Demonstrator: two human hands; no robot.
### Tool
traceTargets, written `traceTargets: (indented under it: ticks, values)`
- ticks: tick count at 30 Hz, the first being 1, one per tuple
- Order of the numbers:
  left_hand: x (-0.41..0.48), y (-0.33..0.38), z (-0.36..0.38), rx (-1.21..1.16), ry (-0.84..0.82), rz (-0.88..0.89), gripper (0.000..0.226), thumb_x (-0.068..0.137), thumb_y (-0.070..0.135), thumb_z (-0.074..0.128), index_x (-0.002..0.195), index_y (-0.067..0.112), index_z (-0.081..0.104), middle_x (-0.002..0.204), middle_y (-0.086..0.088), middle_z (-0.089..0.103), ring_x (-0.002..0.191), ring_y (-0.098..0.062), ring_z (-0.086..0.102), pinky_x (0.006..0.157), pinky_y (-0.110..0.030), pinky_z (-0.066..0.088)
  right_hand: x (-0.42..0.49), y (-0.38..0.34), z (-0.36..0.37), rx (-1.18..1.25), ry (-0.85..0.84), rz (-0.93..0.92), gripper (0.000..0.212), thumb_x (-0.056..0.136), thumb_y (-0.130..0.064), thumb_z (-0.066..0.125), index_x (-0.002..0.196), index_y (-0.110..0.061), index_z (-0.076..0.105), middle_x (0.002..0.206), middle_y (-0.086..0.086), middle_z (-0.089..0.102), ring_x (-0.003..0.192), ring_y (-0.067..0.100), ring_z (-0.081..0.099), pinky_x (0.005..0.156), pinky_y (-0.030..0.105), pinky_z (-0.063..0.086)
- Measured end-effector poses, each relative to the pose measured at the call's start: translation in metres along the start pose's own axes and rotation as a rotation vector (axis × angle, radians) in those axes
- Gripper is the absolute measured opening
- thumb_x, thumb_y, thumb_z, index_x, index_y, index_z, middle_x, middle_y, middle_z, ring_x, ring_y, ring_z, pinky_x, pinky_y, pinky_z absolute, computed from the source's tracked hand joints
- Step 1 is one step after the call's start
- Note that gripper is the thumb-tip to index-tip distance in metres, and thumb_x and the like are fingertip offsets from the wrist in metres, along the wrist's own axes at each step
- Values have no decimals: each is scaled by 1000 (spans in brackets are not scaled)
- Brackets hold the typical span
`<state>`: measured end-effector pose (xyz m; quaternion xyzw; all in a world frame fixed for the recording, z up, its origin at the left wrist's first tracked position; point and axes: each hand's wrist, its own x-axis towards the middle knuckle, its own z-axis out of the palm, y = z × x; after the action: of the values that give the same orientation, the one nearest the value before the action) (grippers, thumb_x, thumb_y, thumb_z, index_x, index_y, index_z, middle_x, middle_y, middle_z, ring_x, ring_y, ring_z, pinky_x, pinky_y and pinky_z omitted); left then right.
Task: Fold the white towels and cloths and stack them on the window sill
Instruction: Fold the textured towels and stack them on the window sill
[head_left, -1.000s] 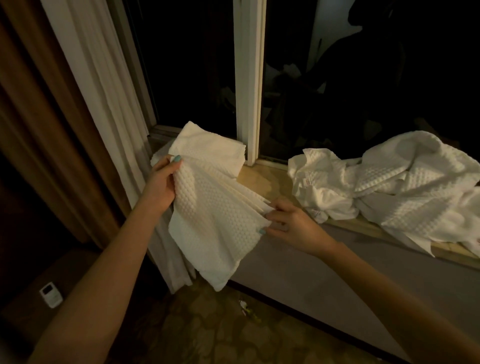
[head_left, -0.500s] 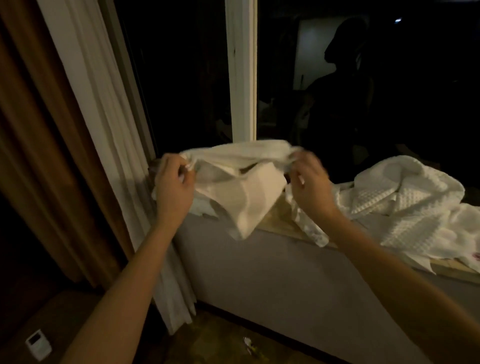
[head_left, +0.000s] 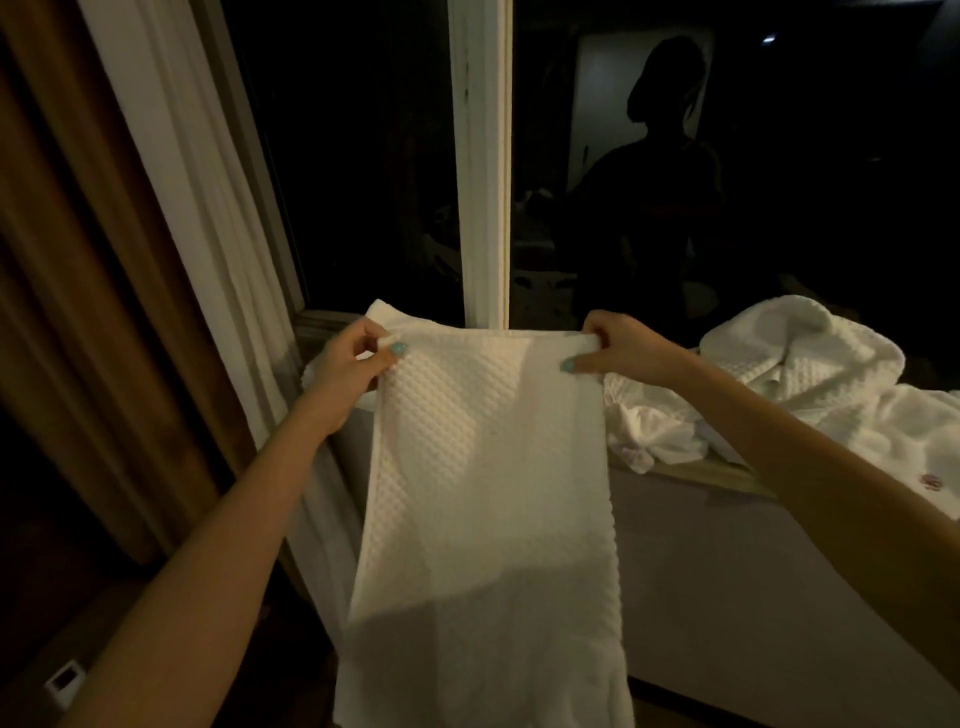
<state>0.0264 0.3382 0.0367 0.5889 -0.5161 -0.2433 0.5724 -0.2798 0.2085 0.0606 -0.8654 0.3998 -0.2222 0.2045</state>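
Left hand (head_left: 353, 358) and right hand (head_left: 618, 348) each pinch a top corner of the white towel (head_left: 483, 493), which hangs flat in front of the window sill (head_left: 727, 472). To fold it well, the person should probably keep the top edge level and taut, then bring corner to corner so the side edges meet squarely.

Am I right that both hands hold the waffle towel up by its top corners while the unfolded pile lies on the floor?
Not quite: the head view shows the unfolded pile on the window sill, not the floor. The left hand and right hand do hold the waffle towel's top corners.
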Motion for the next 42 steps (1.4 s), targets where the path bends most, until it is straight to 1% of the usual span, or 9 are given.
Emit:
traceTargets:
  ticks: [5,8,11,15,20,24,27,35,42]
  values:
    - [8,26,-29,-229,-143,-179,27,92,5,58,119,6,59,107,-6,65,89,-12,65,69,-18,56,12,-22,-8,276,-14,34,39,79,-17,77,112,-11,58,102,2,60,90,16,60,72,19,49]
    - [16,33,-39,-211,-136,-193,24,93,7,58,116,3,62,107,-9,68,90,-14,67,75,-20,57,23,-28,-12,484,-114,114,31,80,-11,74,106,6,66,103,16,67,95,25,66,77,26,55]
    - [37,46,-50,-274,-84,-149,20,95,12,56,112,7,64,104,-7,69,93,-16,66,76,-23,56,42,-42,-14,773,-70,67,9,88,-6,62,95,-3,65,92,8,67,88,21,66,73,27,54]
    - [87,74,-67,-347,-108,-130,15,95,17,55,101,10,66,90,-2,72,83,-14,67,73,-26,53,87,-63,-25,1014,30,17,10,92,-15,56,101,-11,60,92,3,64,86,16,62,77,29,49]
    - [163,95,-86,-220,-42,-40,15,97,23,53,94,14,65,94,-1,67,87,-13,63,76,-26,49,155,-85,-41,999,51,34,12,95,-21,57,101,-12,62,88,2,67,80,13,65,66,24,52]
    - [219,93,-91,-166,26,-42,13,98,26,54,94,19,63,93,2,65,87,-12,61,68,-25,48,215,-89,-49,996,83,54,15,93,-22,60,102,-10,63,94,4,67,85,16,64,71,26,51]
    - [255,96,-95,-186,43,-8,11,98,25,54,94,20,63,96,2,65,93,-13,61,75,-26,49,251,-92,-53,975,109,51,15,93,-23,62,102,-11,61,91,3,66,82,15,63,69,25,51]
    - [289,125,-109,-212,51,384,16,98,31,53,108,24,63,112,0,65,105,-13,62,89,-26,51,272,-125,-74,963,503,-162,11,92,-17,60,83,-19,53,83,-2,59,73,9,61,59,22,49]
    - [229,25,-132,-199,-184,193,8,96,22,51,96,20,59,90,10,65,85,-3,63,72,-23,53,207,-103,6,791,301,-152,12,90,-8,59,83,-15,51,78,-3,56,69,6,60,59,20,49]
